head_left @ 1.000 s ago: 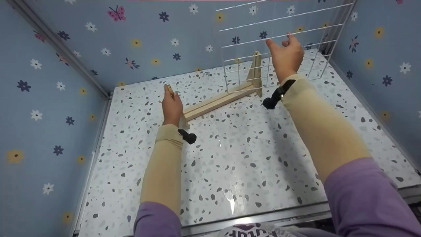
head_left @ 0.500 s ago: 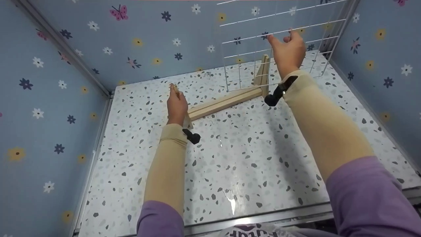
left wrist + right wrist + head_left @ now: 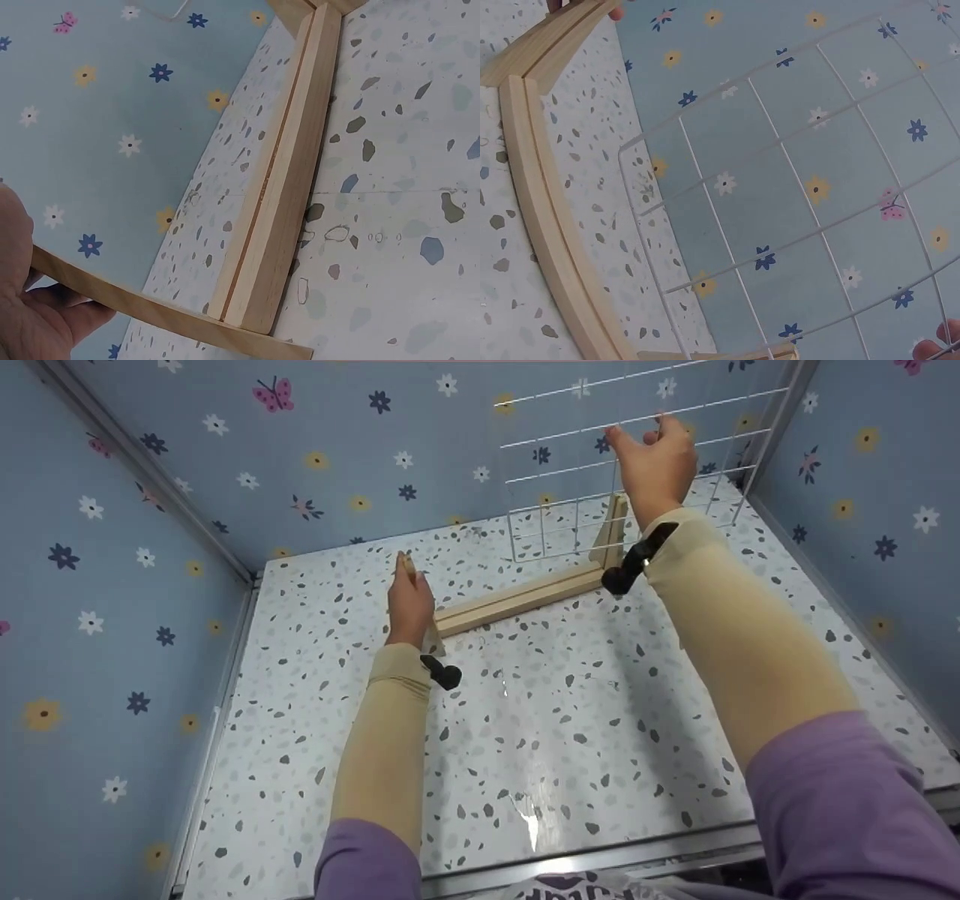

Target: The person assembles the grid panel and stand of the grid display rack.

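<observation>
My left hand point(image 3: 411, 604) grips the near-left end piece point(image 3: 165, 311) of a pale wooden stand, fingers and thumb on its two sides. The stand's long grooved bar point(image 3: 525, 598) runs to a second tapered upright point(image 3: 615, 529) at its right end. My right hand point(image 3: 660, 469) pinches a white wire grid panel point(image 3: 738, 268), held tilted behind the stand. In the head view the grid's lower edge overlaps the right upright. In the right wrist view only the fingertips point(image 3: 934, 349) of that hand show, at the lower right corner.
The speckled white tabletop point(image 3: 525, 735) has a metal front edge point(image 3: 600, 861). Flower-patterned blue panels stand at the back point(image 3: 337, 442), left point(image 3: 82, 675) and right point(image 3: 877, 562), with the grid close to the back one.
The wooden stand and my left hand have shifted a little to the right. My right hand has risen slightly, with the grid raised and its tilt changed.
</observation>
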`<state>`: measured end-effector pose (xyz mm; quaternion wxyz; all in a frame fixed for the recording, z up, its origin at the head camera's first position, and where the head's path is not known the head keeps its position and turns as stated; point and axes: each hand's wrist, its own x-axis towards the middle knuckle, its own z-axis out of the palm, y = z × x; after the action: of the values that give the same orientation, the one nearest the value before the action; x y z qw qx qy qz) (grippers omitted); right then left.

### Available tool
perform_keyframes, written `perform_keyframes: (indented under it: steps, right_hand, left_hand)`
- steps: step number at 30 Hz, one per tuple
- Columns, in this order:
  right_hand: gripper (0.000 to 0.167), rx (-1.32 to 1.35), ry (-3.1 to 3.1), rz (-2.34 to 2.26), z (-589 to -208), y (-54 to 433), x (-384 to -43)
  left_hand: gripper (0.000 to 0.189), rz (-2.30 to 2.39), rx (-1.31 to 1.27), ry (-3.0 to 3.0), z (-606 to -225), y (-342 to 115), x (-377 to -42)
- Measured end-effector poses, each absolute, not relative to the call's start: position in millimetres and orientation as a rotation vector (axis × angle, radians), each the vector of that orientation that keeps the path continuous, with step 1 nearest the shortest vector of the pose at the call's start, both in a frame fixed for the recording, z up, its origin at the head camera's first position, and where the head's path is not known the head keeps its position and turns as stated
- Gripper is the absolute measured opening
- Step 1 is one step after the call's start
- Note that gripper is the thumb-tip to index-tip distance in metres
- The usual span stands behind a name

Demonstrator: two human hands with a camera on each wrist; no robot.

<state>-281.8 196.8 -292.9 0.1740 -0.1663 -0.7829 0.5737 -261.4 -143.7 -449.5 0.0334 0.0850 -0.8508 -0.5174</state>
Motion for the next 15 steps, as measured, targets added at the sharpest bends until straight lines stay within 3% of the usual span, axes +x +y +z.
perform_keyframes:
  steps: [15]
  right_hand:
    - [0.084, -0.465, -2.222, 1.615, -273.9, 190.8, -279.2]
  left_hand:
    - [0.058, -1.642, 0.278, -2.650, -444.5, -138.7, -264.1]
